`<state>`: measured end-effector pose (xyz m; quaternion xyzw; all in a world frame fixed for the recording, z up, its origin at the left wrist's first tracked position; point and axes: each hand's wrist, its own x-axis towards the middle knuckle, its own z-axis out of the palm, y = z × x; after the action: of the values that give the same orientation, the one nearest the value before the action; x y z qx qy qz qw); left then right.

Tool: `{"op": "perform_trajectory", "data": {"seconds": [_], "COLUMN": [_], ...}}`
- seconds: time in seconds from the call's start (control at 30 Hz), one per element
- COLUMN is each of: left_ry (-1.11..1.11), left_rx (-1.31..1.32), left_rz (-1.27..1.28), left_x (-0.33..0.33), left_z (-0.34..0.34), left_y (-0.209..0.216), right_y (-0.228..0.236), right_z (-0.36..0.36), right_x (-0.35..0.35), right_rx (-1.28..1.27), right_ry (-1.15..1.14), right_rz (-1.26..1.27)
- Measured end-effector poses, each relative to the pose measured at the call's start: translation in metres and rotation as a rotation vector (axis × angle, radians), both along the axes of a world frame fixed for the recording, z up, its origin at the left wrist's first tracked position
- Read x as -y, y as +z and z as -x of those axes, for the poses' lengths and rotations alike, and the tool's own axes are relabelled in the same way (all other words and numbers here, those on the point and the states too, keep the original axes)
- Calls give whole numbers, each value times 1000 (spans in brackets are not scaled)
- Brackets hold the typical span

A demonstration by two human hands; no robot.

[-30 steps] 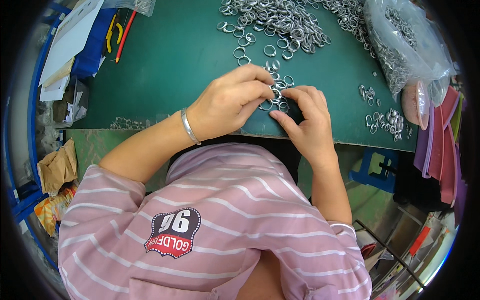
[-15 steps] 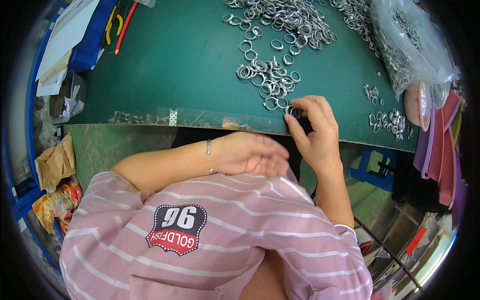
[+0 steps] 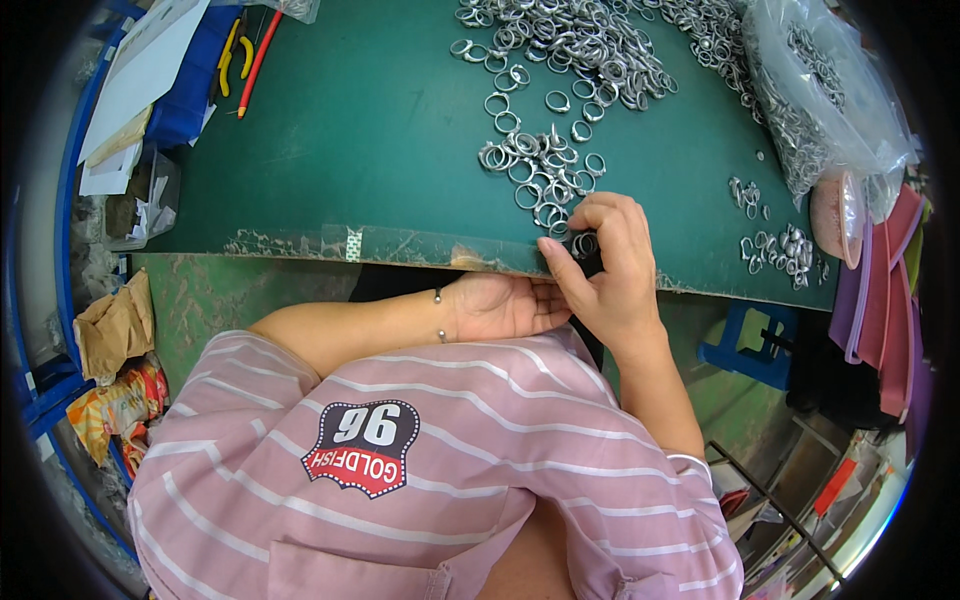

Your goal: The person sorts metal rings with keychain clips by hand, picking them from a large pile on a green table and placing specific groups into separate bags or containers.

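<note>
Just below the front edge of the green table, my left hand (image 3: 505, 306) is open, palm up, with its fingers lightly bent and their tips partly behind my right hand. My right hand (image 3: 612, 262) rests at the table edge, thumb and fingers curled around a few silver-coloured metal rings (image 3: 585, 243). Exactly how many it holds is hidden. Right beyond its fingertips lies a small loose cluster of the same rings (image 3: 535, 172). A much larger heap of rings (image 3: 590, 45) spreads at the far side of the table.
A clear plastic bag (image 3: 825, 90) full of rings stands far right, beside a pink round container (image 3: 836, 215). Small metal pieces (image 3: 785, 250) lie at the table's right. Yellow-handled pliers (image 3: 235, 60) and a red pen-like tool (image 3: 258, 65) lie far left, near a blue tray (image 3: 190, 95).
My right hand has drawn rings toward the table edge, moving slightly left. My left hand has turned palm up and come closer beneath the edge.
</note>
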<state>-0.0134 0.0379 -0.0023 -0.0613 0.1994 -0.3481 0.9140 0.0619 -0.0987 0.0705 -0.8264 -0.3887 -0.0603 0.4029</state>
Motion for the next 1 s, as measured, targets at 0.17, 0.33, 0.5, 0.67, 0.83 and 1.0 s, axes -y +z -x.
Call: {"op": "perform_trajectory", "data": {"seconds": [0.17,0.33,0.5,0.67,0.83,1.0], "left_ry": [-2,-24,-20,-69,-65,-45], "left_rx": [-21,-36,-43,67,59,67], "left_rz": [43,-63,-27,-2,3,-15], "left_x": [-2,-2,-2,-6,-4,-5], "left_z": [3,2,1,-2,-3,-4], "left_y": [-3,1,-1,-3,-4,0], "right_y": [-2,-3,-3,4,8,-5], "right_z": [2,1,2,0,5,7], "right_x": [-16,-17,-16,9,21,20], "right_rx": [-22,20,12,-203,-149,-75], "right_ry": [-125,-128,-153,-242,-98,-48], "right_rz": [-13,14,-3,-91,-44,-78]}}
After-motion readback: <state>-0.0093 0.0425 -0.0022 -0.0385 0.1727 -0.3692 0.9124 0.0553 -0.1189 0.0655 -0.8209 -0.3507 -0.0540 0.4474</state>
